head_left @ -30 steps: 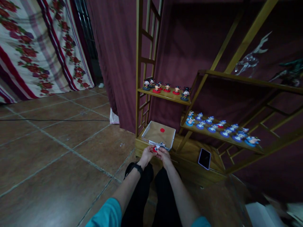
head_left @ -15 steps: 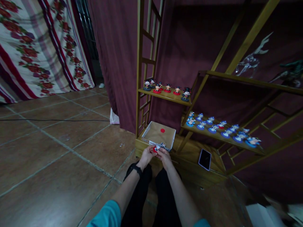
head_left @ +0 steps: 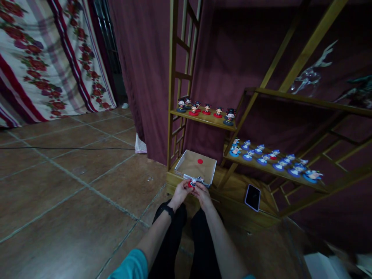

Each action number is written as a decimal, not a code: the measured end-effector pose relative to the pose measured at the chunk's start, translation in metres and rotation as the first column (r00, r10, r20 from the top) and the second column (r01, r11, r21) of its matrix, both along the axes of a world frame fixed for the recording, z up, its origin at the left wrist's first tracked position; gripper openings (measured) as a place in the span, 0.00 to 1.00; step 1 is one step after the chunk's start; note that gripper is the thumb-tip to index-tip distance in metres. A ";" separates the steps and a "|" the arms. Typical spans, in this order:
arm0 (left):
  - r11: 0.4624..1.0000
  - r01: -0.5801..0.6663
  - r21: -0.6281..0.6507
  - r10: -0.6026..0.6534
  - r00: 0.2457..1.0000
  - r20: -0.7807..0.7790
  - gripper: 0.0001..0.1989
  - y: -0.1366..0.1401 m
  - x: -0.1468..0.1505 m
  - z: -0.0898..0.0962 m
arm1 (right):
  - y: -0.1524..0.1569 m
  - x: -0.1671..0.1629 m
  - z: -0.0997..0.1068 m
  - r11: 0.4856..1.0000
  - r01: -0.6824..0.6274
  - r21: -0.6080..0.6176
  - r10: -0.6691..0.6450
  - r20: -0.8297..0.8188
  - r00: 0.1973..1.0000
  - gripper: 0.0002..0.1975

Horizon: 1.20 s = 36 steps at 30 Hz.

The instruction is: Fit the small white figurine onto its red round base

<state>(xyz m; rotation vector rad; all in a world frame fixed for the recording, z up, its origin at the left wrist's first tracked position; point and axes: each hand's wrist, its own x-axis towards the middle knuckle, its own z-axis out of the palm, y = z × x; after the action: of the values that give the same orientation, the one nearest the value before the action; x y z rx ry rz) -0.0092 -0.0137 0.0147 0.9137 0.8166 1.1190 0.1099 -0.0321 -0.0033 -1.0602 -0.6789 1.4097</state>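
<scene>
On the left I see a flowered cloth [head_left: 48, 62] hanging down by the tiled floor [head_left: 87, 224], where a thin black cable [head_left: 66, 148] runs toward a dark red curtain [head_left: 142, 85]. On the right I make out a phone [head_left: 252, 197] lying flat, screen dark, and higher up a clear ornament [head_left: 307, 80] near a dim, dark ornament [head_left: 359, 92].

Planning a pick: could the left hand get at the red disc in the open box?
Likely yes: the red disc lies in the box just beyond the left hand, with nothing visible over it. That hand's grip is on a small figure, though, so it may need freeing.
</scene>
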 end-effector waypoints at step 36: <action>0.679 0.530 0.508 0.547 0.097 -0.831 0.21 -0.043 0.009 0.024 | -0.008 0.004 0.011 0.997 0.052 0.054 -0.050 -0.030 0.998 0.16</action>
<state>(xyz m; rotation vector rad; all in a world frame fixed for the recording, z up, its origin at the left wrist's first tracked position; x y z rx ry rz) 0.0001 -0.0563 0.0383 2.6699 1.5081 0.5835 0.1138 -0.0404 0.0080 -1.0061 -0.6616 1.3531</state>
